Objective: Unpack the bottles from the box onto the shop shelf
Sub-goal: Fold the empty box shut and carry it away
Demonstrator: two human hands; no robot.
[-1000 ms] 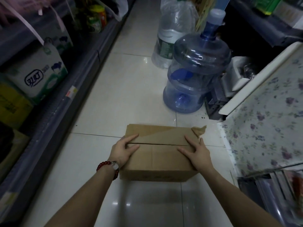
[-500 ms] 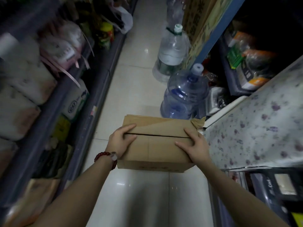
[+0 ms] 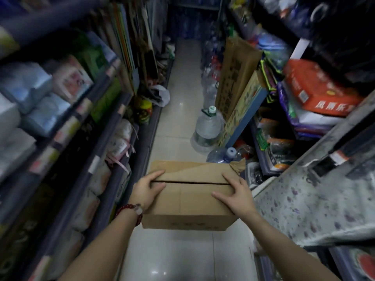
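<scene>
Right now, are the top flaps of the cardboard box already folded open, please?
No, the flaps of the box lie flat and closed, with only a thin slit between them, and the left hand and right hand rest on top.

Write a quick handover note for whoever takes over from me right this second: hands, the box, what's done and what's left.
Left hand and right hand: each grips one side of the cardboard box, fingers over its top, box held above the aisle floor.
Box: flaps closed, slit between them; bottles inside not visible.
Done: box is in hand between the shelves.
Left: set it down, open it, move the bottles to the shelf.
</scene>
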